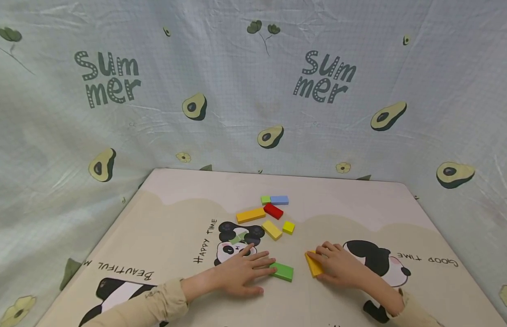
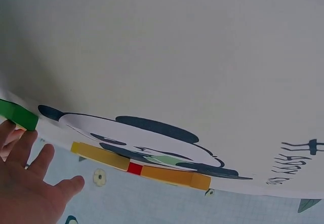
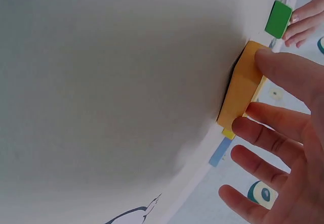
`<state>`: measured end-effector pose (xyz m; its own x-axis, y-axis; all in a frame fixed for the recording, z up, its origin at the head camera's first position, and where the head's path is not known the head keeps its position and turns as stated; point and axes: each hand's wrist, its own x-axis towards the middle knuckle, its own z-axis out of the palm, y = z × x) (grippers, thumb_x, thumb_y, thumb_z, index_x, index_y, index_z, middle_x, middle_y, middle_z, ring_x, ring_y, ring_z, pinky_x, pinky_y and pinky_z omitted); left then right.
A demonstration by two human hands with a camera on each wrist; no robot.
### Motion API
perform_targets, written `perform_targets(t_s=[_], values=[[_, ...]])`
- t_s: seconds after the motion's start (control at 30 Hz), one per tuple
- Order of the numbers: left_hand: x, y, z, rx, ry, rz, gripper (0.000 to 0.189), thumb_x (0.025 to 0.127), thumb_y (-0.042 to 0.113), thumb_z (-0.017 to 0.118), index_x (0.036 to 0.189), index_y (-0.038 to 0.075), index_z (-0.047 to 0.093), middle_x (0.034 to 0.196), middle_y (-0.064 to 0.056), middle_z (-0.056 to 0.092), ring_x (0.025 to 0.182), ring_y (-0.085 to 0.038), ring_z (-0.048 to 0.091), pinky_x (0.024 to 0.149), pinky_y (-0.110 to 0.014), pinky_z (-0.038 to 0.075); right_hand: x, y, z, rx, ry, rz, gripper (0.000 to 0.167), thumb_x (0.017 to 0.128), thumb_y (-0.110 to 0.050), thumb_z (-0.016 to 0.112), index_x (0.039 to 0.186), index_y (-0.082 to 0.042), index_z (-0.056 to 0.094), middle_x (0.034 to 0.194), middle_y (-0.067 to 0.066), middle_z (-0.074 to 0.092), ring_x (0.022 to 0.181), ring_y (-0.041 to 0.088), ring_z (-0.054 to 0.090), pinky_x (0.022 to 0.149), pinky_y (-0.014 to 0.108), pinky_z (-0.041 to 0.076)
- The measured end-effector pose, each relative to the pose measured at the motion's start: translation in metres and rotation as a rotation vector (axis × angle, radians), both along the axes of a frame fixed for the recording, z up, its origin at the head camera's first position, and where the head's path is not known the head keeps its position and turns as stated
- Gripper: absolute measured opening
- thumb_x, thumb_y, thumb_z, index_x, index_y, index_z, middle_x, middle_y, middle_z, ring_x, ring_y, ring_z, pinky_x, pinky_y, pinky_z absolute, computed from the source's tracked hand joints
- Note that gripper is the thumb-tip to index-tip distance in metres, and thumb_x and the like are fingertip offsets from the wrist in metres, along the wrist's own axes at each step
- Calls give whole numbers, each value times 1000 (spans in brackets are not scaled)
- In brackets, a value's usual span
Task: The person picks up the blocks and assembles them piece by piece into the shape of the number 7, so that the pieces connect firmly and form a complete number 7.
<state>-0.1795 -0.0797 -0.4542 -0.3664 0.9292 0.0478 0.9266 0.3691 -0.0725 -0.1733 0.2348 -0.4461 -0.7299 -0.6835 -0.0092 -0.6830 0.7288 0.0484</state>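
Observation:
With its fingers spread, my left hand [image 1: 243, 272] lies low over the table and its fingertips touch the left end of a green block [image 1: 283, 271]. The left wrist view shows the same green block [image 2: 19, 114] against those fingertips. To the right, my right hand [image 1: 341, 265] grips a yellow-orange block [image 1: 313, 265]. In the right wrist view the thumb presses one end of this orange block [image 3: 243, 82] and the index and middle fingertips touch its side, while the other fingers stand apart from it. A short gap separates the green and orange blocks.
Farther back lie a longer orange block [image 1: 251, 215], a red block [image 1: 273, 210], a pale yellow block [image 1: 272, 230] and a small yellow cube [image 1: 288, 227]. Behind them a light green cube [image 1: 265, 200] sits against a blue block [image 1: 279, 200]. A printed curtain [image 1: 228, 68] hangs behind the table.

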Motion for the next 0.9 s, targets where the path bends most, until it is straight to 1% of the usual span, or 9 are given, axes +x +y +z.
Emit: perform_targets(t_s=[0.13, 0.27, 0.37, 0.5, 0.67, 0.8, 0.9], values=[[0, 0, -1, 7, 16, -1, 53, 91, 48, 37, 137, 23, 35, 142, 3, 37, 132, -19, 32, 105, -51, 25, 2, -1, 0, -32, 15, -12, 54, 77, -50, 60, 119, -16, 56, 105, -2, 55, 98, 17, 45, 83, 39, 42], [-1, 0, -1, 7, 12, 3, 52, 91, 48, 36, 137, 23, 35, 142, 3, 37, 133, -19, 32, 105, -51, 24, 2, -2, 0, -49, 31, -34, 55, 75, -57, 58, 114, -18, 57, 102, -2, 51, 97, 16, 44, 82, 39, 41], [-1, 0, -1, 8, 13, 1, 52, 91, 48, 36, 137, 23, 35, 142, 3, 37, 132, -20, 32, 105, -51, 24, 3, -3, 0, -64, 19, -49, 55, 74, -58, 58, 113, -18, 57, 104, -2, 50, 99, 17, 44, 83, 40, 41], [-1, 1, -1, 13, 23, -4, 52, 91, 48, 36, 137, 23, 36, 142, 2, 38, 132, -20, 33, 104, -52, 25, 3, -2, -2, -81, -3, -62, 55, 74, -56, 59, 113, -17, 56, 107, -1, 54, 102, 18, 45, 85, 42, 41], [-1, 1, 0, 14, 14, -2, 52, 91, 48, 37, 137, 23, 36, 141, 2, 38, 132, -19, 33, 105, -51, 25, 3, -3, -4, -85, 14, -56, 56, 75, -58, 57, 112, -16, 55, 106, 0, 57, 100, 19, 47, 84, 43, 42], [0, 1, 2, 14, 33, -9, 52, 91, 48, 37, 136, 23, 37, 140, 2, 39, 131, -19, 34, 104, -50, 26, 3, -3, -4, -89, 25, -49, 57, 76, -61, 53, 111, -15, 56, 106, 1, 57, 99, 20, 47, 83, 44, 42], [-1, 1, 2, 14, 54, -14, 51, 91, 48, 37, 135, 23, 39, 139, 2, 41, 130, -19, 36, 104, -49, 27, 3, -3, -3, -86, 10, -59, 57, 77, -60, 53, 112, -16, 55, 106, 0, 56, 100, 19, 47, 85, 44, 42]])
